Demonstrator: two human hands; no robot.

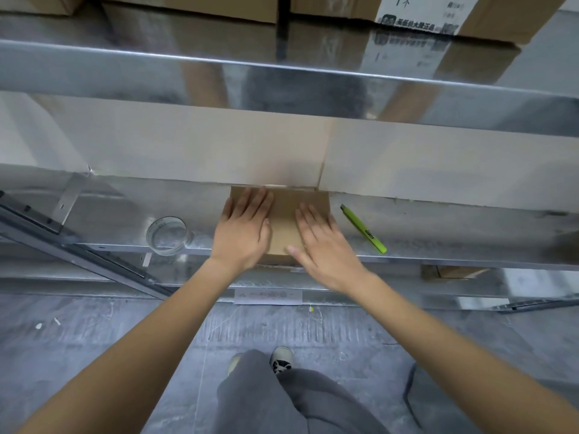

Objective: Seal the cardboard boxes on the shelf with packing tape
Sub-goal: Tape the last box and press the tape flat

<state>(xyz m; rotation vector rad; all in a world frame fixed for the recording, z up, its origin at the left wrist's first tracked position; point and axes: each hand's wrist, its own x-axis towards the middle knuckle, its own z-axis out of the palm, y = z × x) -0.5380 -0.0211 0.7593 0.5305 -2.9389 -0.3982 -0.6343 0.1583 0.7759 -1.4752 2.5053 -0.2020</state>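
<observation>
Warehouse storeroom: steel shelving (282, 73), stacked labelled cartons (488, 17), bare concrete floor (94, 324).

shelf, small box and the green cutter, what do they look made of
Shelf: likely galvanised steel, shiny and mottled, mirroring boxes. Small box: plain brown matte cardboard under both flat hands. Green cutter: probably glossy plastic, bright lime body.

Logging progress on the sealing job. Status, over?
Both hands flat on small cardboard box, left hand, right hand. Tape roll idle on shelf to the left, green cutter to the right. Nothing in the way.
</observation>
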